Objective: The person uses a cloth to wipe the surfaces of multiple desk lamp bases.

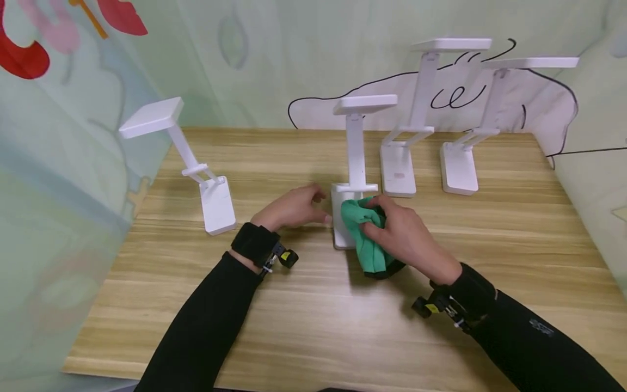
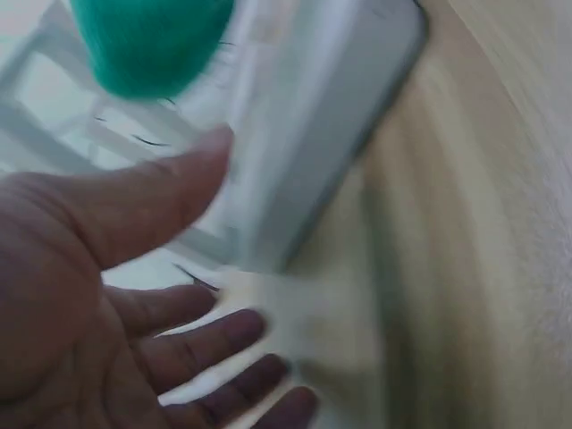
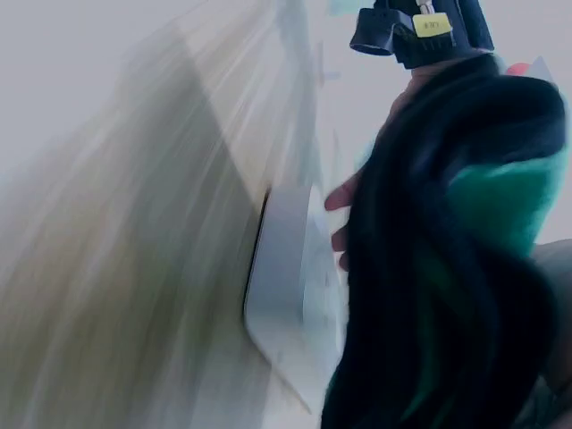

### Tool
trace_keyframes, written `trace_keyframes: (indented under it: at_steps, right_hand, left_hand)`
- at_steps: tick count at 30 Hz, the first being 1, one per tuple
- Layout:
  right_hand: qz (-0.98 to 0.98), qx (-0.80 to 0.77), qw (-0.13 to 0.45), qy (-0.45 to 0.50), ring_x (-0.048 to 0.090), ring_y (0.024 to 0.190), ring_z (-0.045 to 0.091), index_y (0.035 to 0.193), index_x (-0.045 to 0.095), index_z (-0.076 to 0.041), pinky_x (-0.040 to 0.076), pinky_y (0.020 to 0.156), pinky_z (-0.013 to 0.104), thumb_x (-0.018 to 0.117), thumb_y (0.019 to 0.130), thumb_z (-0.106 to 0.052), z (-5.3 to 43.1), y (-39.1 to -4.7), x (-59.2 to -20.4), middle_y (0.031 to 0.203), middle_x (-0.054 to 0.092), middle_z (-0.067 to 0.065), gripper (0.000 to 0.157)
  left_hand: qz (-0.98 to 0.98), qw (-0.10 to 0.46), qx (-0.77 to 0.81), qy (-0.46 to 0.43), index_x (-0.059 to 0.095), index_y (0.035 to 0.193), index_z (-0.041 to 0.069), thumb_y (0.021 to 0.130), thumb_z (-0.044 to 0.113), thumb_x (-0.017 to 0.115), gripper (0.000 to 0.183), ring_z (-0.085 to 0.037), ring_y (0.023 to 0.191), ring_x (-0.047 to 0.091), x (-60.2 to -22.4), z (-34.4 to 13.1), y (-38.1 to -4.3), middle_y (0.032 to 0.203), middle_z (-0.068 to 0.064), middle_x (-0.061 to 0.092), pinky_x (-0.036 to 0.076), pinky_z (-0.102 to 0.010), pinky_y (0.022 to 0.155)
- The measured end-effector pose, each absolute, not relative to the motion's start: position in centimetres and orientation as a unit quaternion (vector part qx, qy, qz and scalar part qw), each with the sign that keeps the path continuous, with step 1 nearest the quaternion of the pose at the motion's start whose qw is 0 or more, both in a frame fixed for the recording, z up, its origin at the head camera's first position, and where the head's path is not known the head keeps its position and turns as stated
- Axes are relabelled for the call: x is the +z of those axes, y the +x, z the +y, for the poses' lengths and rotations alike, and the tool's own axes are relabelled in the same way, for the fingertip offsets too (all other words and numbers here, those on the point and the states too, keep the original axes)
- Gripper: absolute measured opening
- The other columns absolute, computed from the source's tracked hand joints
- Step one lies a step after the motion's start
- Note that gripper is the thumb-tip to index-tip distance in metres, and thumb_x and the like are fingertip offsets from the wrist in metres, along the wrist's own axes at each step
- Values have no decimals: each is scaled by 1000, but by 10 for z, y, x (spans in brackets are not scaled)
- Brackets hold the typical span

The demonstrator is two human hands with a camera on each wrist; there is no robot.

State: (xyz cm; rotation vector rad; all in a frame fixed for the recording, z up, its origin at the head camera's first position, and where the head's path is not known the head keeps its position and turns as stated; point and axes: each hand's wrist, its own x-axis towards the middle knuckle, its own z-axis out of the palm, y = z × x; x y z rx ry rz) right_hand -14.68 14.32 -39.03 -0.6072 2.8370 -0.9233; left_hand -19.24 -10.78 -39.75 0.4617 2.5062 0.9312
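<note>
A white folding desk lamp (image 1: 355, 149) stands upright at the middle of the table, its flat head level on top. My right hand (image 1: 406, 231) pinches a bunched green cloth (image 1: 369, 247) with a dark edge, over the right side of the lamp's base. In the right wrist view the cloth (image 3: 420, 259) covers much of the frame, next to the lamp base (image 3: 281, 268). Just left of that base is my left hand (image 1: 296, 208), fingers spread and loosely bent, holding nothing. The left wrist view shows its thumb (image 2: 170, 192) close to the base's side (image 2: 322, 134).
Two more white lamps, one (image 1: 399, 169) behind the middle lamp and one (image 1: 459, 171) farther right, stand near the table's back edge. Another lamp (image 1: 217, 207) is at the left. The wooden table (image 1: 303, 337) meets a printed curtain-like backdrop (image 1: 274, 65) behind.
</note>
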Motion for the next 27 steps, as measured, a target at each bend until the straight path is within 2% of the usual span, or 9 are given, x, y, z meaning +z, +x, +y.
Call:
trace_keyframes:
  at_steps: [3,7,10,16,19,21,23,25,27]
  right_hand:
    - [925,-340,50,-160,59,70,24,116,50,-9,48,55,35,61,91,-39,135,-145,-390,91,65,14,41]
    - [914,-385,39,-124,60,75,24,112,52,-8,51,59,36,60,92,-43,123,-140,-390,95,64,13,42]
    - [899,-420,45,-119,61,83,23,114,56,-9,52,65,37,59,93,-44,115,-135,-389,100,65,11,41]
    - [821,-532,121,-169,57,105,26,126,54,-5,53,82,42,56,92,-16,112,-128,-388,115,63,15,36]
    - [828,-509,120,-204,58,106,24,128,54,-7,53,83,43,56,90,-12,119,-128,-391,119,63,13,38]
    - [861,-449,80,-227,62,100,22,126,58,-8,55,78,42,56,91,-15,127,-129,-396,116,66,11,36]
    - [892,-379,33,-244,63,93,20,124,61,-8,55,73,41,58,93,-18,136,-131,-403,113,68,10,33]
    - [914,-315,2,-255,62,86,20,126,61,-7,54,69,41,59,94,-22,144,-131,-410,109,66,12,36]
    - [926,-269,-1,-265,59,81,20,133,56,-7,52,66,40,61,94,-30,148,-131,-417,108,62,13,46]
  left_hand:
    - [867,225,402,191,49,131,10,88,40,68,55,-20,112,53,-390,-106,-178,126,-8,57,49,-38,92]
    - [810,235,504,184,39,138,12,92,44,61,59,-20,114,54,-384,-96,-157,130,-8,53,52,-39,90]
    - [806,207,530,165,30,145,18,95,45,55,63,-20,114,54,-384,-87,-144,131,-8,52,50,-40,93]
    - [821,167,526,150,29,148,37,98,41,53,55,-22,108,55,-386,-78,-135,127,-4,54,48,-45,89]
    - [857,156,469,142,28,150,28,98,34,55,59,-22,101,57,-384,-83,-136,125,-7,56,50,-41,81]
    - [898,129,402,126,27,150,17,97,29,56,61,-21,89,59,-384,-89,-138,115,-10,60,51,-37,71]
    - [938,73,317,121,33,143,9,95,22,59,56,-21,81,59,-385,-96,-141,107,-11,62,51,-36,63]
    - [964,12,232,126,43,135,9,92,17,62,48,-22,78,60,-388,-102,-143,104,-10,63,52,-37,61]
    - [974,-44,160,155,53,128,13,89,14,64,40,-24,83,60,-392,-103,-146,112,-10,63,53,-39,65]
